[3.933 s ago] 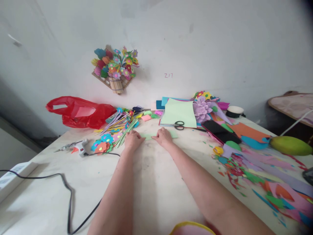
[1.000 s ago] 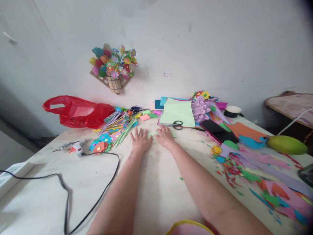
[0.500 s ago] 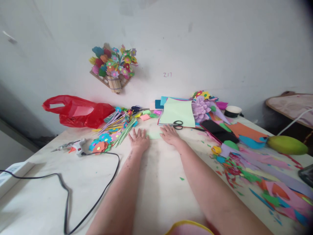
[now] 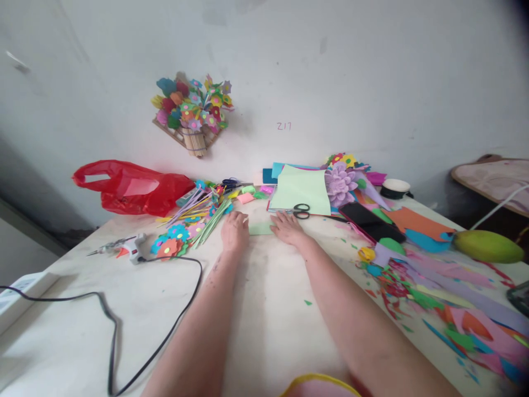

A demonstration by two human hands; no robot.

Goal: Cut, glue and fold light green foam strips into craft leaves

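A small pale green paper strip (image 4: 260, 228) lies flat on the table between my hands. My left hand (image 4: 235, 229) is at its left end, turned on its side with the fingers drawn together; what they hold, if anything, is hidden. My right hand (image 4: 286, 226) lies flat on the right end, its fingers spread. Just beyond my right hand, black-handled scissors (image 4: 301, 211) rest by a large light green sheet (image 4: 303, 187).
On the left are a glue gun (image 4: 135, 249) with its black cord, foam flowers (image 4: 171, 242), green sticks (image 4: 212, 223) and a red bag (image 4: 136, 190). A phone (image 4: 370, 223), colourful scraps (image 4: 421, 298) and a yellow-green oval object (image 4: 487, 246) lie on the right.
My left hand has gone from flat with spread fingers to drawn together and tilted, showing more of the strip's left part. My right hand has stayed in place.
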